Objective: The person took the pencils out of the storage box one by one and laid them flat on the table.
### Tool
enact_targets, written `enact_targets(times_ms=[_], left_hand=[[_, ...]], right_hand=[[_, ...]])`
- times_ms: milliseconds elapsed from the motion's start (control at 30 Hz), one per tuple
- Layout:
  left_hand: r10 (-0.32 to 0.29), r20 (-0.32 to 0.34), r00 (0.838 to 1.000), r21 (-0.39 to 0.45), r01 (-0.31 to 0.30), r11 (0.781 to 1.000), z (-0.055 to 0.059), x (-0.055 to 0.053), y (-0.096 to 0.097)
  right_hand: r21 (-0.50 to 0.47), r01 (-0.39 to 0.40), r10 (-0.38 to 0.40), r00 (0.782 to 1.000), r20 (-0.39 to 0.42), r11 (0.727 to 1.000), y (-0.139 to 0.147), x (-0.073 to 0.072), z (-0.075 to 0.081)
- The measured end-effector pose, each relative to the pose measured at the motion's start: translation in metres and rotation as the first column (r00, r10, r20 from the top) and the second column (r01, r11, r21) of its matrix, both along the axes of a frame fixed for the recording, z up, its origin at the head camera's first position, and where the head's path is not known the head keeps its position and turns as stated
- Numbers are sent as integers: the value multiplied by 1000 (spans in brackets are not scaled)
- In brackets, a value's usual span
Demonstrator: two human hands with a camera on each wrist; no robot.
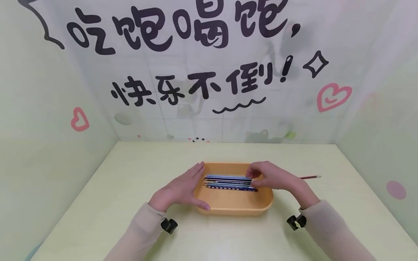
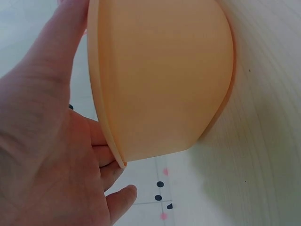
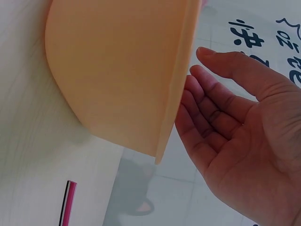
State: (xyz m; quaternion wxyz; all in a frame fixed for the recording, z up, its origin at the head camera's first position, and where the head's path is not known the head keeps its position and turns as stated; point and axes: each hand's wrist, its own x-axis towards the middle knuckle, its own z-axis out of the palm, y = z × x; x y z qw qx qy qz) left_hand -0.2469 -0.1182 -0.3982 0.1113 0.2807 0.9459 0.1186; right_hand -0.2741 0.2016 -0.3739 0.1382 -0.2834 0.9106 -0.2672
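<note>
An orange plastic tray (image 1: 233, 209) stands on the table, with several blue and dark pencils (image 1: 228, 183) lying side by side inside. My left hand (image 1: 183, 188) rests over the tray's left end, fingers stretched along the rim and thumb at the front edge. In the left wrist view, the fingers (image 2: 110, 176) touch the rim. Over the right end, my right hand (image 1: 271, 175) reaches in near the pencil ends, its fingers loosely bent. The right wrist view shows the thumb (image 3: 221, 61) apart from the fingers, nothing visible between them; some fingers are partly hidden behind the rim.
A red-and-black striped pencil (image 1: 310, 177) lies on the table to the right of the tray, partly behind the right forearm. Behind the light wooden table (image 1: 137, 159) hangs a white printed curtain (image 1: 196, 123). Pale panels close off both sides.
</note>
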Motion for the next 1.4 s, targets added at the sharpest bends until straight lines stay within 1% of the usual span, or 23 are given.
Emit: enact_targets(times_ms=[233,500,700,767,1000,1067,1400], left_hand=[[-22,-7,1000,0,22,1000,5,-3,1],[-8,-15,1000,-23,7,1000,10,-8,1],[-5,-2,1000,-11,5,1000,9,-8,1],[-5,-2,1000,-9,5,1000,8,-8,0],[-7,-7,1000,-14,7,1000,4,-7,-1],[-5,-3,1000,-12,5,1000,4,-7,-1],[2,13,1000,-20,-2,1000,1,-6,1]], right_hand=[[-6,7,-7,1000,-15,1000,-6,0,1],[-38,-45,44,999,-29,998,-16,-3,-2],[-50,-93,90,994,-64,994,-21,-5,-9],[-52,-96,92,993,-67,994,-22,-4,-12],[-80,-83,79,995,-55,993,-29,0,-21],[-81,-77,72,995,-63,994,-31,1,-24],[-104,-8,0,997,-78,995,-37,5,-38]])
